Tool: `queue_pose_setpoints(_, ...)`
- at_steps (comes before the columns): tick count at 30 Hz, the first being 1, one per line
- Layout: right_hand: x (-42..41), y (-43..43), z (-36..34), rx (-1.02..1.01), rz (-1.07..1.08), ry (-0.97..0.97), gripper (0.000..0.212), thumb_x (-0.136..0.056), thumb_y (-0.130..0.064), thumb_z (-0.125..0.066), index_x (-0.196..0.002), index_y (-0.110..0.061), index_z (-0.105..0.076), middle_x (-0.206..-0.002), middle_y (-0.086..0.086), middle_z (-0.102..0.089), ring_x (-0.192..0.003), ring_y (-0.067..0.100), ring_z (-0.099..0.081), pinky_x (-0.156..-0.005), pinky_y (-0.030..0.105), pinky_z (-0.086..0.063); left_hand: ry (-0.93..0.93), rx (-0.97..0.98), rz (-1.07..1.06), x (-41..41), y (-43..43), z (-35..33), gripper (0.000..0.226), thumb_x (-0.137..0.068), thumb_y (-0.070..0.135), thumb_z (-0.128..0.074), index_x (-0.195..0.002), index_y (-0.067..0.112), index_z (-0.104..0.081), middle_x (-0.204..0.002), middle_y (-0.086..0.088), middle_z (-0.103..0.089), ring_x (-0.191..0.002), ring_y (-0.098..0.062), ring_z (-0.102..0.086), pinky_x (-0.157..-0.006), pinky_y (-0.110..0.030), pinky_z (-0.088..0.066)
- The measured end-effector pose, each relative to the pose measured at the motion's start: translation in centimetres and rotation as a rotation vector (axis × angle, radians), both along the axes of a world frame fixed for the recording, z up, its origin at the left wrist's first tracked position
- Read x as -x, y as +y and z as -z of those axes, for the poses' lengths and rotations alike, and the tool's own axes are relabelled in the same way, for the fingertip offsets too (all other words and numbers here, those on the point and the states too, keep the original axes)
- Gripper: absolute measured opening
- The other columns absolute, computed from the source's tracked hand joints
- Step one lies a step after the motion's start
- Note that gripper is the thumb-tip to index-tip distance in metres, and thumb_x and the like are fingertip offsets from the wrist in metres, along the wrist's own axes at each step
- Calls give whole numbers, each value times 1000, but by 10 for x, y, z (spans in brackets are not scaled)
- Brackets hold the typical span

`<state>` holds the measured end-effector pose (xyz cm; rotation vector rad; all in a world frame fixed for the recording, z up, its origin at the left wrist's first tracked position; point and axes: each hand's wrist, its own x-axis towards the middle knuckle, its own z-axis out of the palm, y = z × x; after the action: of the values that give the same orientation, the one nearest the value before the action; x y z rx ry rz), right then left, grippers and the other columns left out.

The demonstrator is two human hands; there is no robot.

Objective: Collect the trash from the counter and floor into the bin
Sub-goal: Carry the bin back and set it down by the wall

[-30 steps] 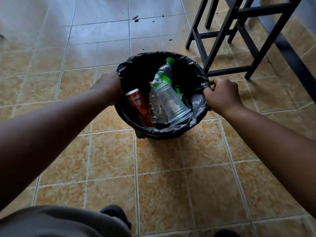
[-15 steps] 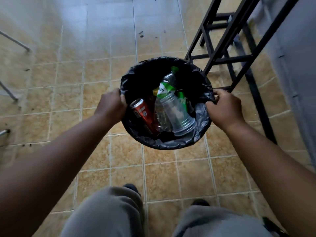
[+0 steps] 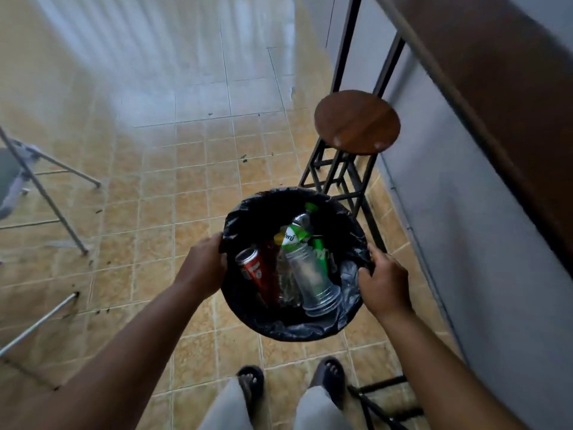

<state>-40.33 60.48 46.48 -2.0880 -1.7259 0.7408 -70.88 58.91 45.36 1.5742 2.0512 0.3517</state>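
Observation:
A round bin (image 3: 248, 318) lined with a black bag hangs above the tiled floor, held by both rims. My left hand (image 3: 203, 268) grips its left rim and my right hand (image 3: 383, 285) grips its right rim. Inside lie a red can (image 3: 255, 271), a stack of clear plastic cups (image 3: 311, 282), a bottle with a green cap and label (image 3: 297, 231) and a green can (image 3: 321, 254).
A round wooden stool (image 3: 356, 121) on a black frame stands just beyond the bin. A brown counter (image 3: 496, 88) over a grey wall runs along the right. Metal chair legs (image 3: 52, 193) stand at the left. Small dark scraps (image 3: 243, 158) dot the floor. My feet (image 3: 251, 384) are below.
The bin has risen off the floor in both hands. The view has lifted as I stand up, bringing the stool top and counter into sight.

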Motion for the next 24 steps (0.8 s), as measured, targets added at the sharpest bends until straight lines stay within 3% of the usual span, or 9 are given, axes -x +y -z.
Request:
queue_pose_setpoints(4, -6, -44, -35, 8, 79, -21, 52, -83, -7, -54, -135, -7, -51, -127, 19, -61, -117, 34, -57, -98, 37, -46, 2, -58, 106, -8, -15, -35, 31, -88, 9, -52, -118, 10, -60, -110, -20, -65, -100, -36, -61, -72, -26, -37)
queue_pose_setpoints(10, -11, -139, -72, -26, 356, -70, 47, -81, -5, -57, -128, -6, -58, -118, 20, -67, -109, 35, -62, -93, 37, -49, -9, -103, 388, -23, -41, -74, 29, -93, 16, -49, -119, 9, -60, -105, -18, -64, -89, -30, -61, -67, -27, -38)
queue_pose_setpoints(14, -25, -199, -87, -63, 516, -64, 45, -80, -6, -58, -125, -7, -60, -115, 18, -68, -108, 34, -62, -93, 39, -51, -38, -126, 577, -52, -54, -99, 26, -94, 13, -52, -117, 8, -62, -102, -13, -64, -78, -13, -51, -52, -9, -32)
queue_pose_setpoints(17, -41, -248, -93, -66, 668, 47, 48, -81, -9, -54, -128, -4, -55, -122, 20, -64, -114, 33, -59, -97, 45, -50, -29, -117, 705, -84, -73, -119, 29, -93, 14, -54, -121, 8, -60, -110, -14, -65, -85, -19, -59, -53, -8, -33)
queue_pose_setpoints(21, -62, -320, -109, -119, 843, 184, 44, -85, 13, -49, -129, 6, -51, -117, 16, -59, -112, 21, -52, -89, 24, -39, -46, -121, 820, -135, -116, -140, 30, -92, 16, -56, -121, 9, -61, -112, -14, -68, -96, -29, -66, -68, -24, -45)
queue_pose_setpoints(24, -83, -384, -124, -147, 925, 209, 44, -88, 10, -51, -132, 5, -50, -126, 20, -57, -119, 26, -53, -85, 14, -34, -20, -163, 944, -174, -155, -150, 23, -92, 19, -55, -112, 11, -64, -102, -10, -71, -87, -26, -67, -64, -24, -44)
